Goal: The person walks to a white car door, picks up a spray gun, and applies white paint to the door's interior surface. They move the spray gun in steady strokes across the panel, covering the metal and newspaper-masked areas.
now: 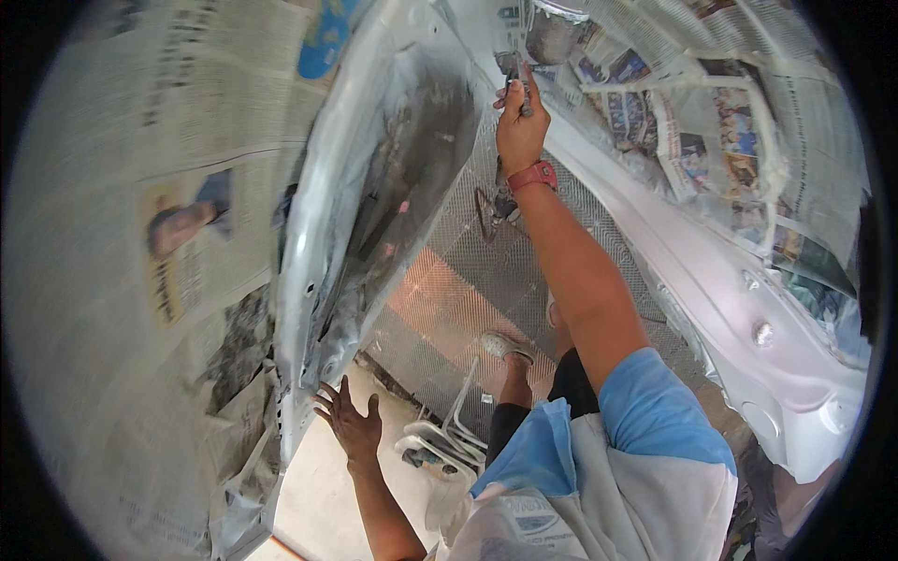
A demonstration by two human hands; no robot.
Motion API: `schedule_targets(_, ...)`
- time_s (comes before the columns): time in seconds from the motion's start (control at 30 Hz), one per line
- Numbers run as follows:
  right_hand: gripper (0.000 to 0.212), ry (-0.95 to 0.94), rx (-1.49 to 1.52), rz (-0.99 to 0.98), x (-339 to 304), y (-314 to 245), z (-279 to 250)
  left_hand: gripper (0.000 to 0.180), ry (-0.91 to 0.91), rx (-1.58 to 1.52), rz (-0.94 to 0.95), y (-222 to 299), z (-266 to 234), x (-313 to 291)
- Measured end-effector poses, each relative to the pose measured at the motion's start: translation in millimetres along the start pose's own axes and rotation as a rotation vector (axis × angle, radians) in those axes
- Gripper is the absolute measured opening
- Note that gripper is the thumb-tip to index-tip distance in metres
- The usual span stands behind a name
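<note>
My right hand [522, 129] is raised at the top centre, its fingers wrapped round a spray gun [511, 64] with a grey metal cup [555, 37]. The gun is beside the upper end of a silver car door frame [301, 248]. The door's inner side is patchy grey and stands open to my left. Lower left, my left hand [358, 428] is open with fingers spread, its fingertips close to the door's lower edge. I cannot tell whether they touch it. Nothing is in that hand.
Newspaper [224, 103] covers the left side, and more taped newspaper [739, 140] covers the right. A silver body sill [720, 280] runs down the right. Below are a textured floor [449, 290], a thin dark hose [485, 217] and a white plastic chair [440, 439].
</note>
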State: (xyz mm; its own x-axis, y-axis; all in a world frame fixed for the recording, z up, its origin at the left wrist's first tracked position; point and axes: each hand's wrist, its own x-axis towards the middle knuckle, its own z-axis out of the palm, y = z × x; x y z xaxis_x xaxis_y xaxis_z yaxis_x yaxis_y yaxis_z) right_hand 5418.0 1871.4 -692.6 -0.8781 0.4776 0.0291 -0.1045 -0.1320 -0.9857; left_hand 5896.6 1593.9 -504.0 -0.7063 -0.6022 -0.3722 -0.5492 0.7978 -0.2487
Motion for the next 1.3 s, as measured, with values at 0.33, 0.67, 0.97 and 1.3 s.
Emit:
schedule_targets(0.33, 0.055, -0.008, -0.224, 0.155, -8, 102, -43, 0.084, 0.021, 0.019, -0.057, 10, 7, 6)
schedule_targets(0.67, 0.055, -0.225, 0.14, 0.034, 42, 44, -42, 0.084, -0.005, 0.071, -0.076, 13, 7, 7)
schedule_targets(0.97, 0.054, -0.214, -0.004, 0.184, 50, 98, -54, 0.082, -0.03, 0.048, -0.114, 12, 7, 8)
schedule_targets(1.3, 0.048, -0.142, -0.426, -0.105, -7, 196, -65, 0.081, -0.027, 0.109, -0.124, 18, 8, 9)
